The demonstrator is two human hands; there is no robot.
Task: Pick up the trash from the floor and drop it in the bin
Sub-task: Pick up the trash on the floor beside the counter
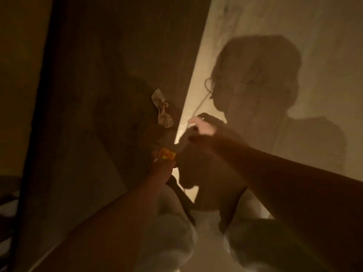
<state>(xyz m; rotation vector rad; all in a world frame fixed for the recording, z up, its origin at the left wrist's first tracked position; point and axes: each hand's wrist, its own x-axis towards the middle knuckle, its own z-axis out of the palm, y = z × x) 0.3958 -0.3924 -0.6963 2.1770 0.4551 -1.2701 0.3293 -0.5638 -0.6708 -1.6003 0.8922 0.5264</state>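
Dim, warm light; view from the head downward. The left hand (164, 167) reached forward with its fingers (157, 163) closed on a small orange-and-yellow wrapper (167, 154), which it held at the fingertips just above the floor (324, 46), at the line where shade met the lit strip. The right hand (202, 127) hung higher and farther forward, its fingers loosely curled and partly spread; a pale sliver showed at the fingertips, but blur made it impossible to tell whether anything was pinched there. A crumpled piece of paper (162, 107) lay on the shaded floor beyond the wrapper and well apart from it, just left of the right hand and touched by neither hand. A broad dark panel (88, 95) filled the left half of the view and cast that part of the floor in shade. On the lit floor to the right fell the shadow (265, 79) of the person's head and shoulders, and a thin cord (202, 103) ran across the floor toward the right hand. Both bare forearms entered from the bottom of the view. Below them, the person's pale-clothed knees (170, 228) were visible but blurred.
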